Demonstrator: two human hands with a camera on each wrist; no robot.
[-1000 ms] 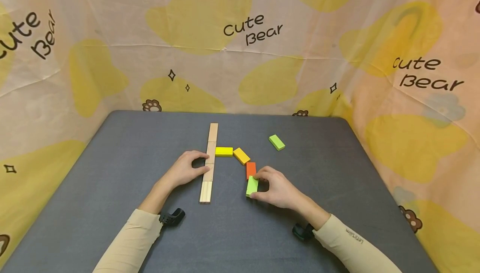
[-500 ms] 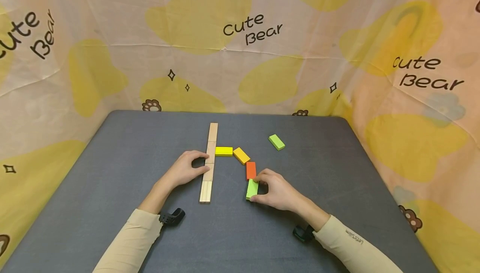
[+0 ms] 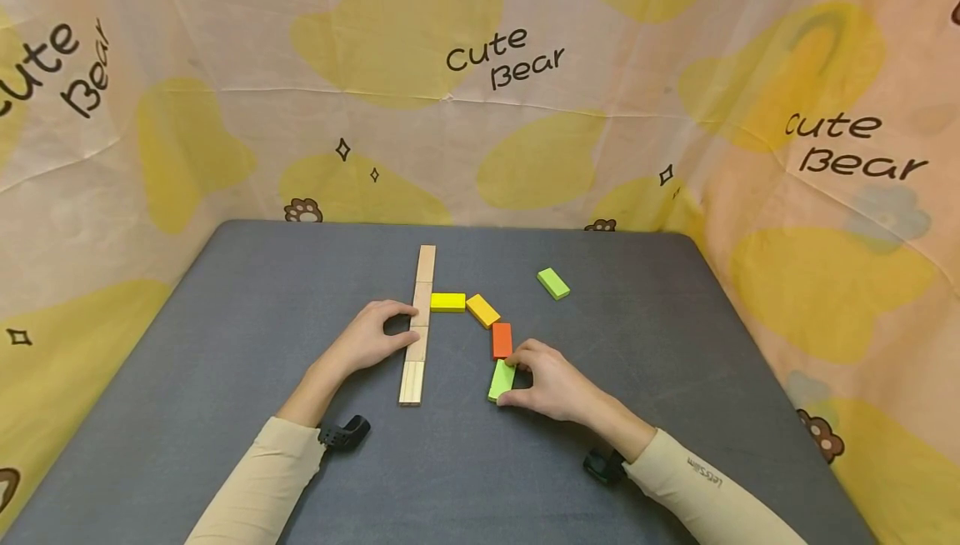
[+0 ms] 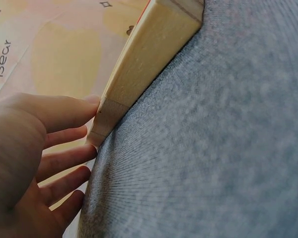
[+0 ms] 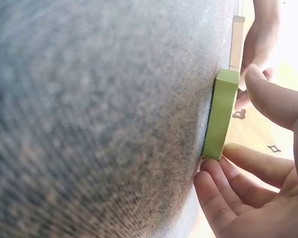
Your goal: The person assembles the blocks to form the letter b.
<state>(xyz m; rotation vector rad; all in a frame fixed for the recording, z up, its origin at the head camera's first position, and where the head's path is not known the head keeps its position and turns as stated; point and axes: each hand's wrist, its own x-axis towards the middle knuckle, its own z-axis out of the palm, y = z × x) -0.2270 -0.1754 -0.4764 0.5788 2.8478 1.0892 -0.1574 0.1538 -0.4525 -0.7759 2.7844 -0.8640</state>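
Observation:
My right hand [image 3: 553, 382] has thumb and index finger at opposite ends of a light green block [image 3: 501, 381], pinching it flat on the table. In the right wrist view this green block [image 5: 222, 114] stands out close up. Its far end meets an orange-red block [image 3: 502, 341], followed by an amber block [image 3: 483, 311] and a yellow block [image 3: 447, 303] in a curve. The yellow one abuts a straight row of plain wooden blocks [image 3: 417, 343]. My left hand [image 3: 372, 335] touches that row's left side with thumb and index fingertips; its other fingers spread loosely in the left wrist view.
Another light green block [image 3: 553, 284] lies apart at the back right. The dark grey table [image 3: 315, 270] has rounded far corners. A patterned cloth [image 3: 420, 162] hangs behind and along the sides. Each wrist wears a black device [image 3: 345, 433].
The green block in my right hand has slid a little toward me and turned slightly, its near end shifting left. My left hand and the other blocks stay in place.

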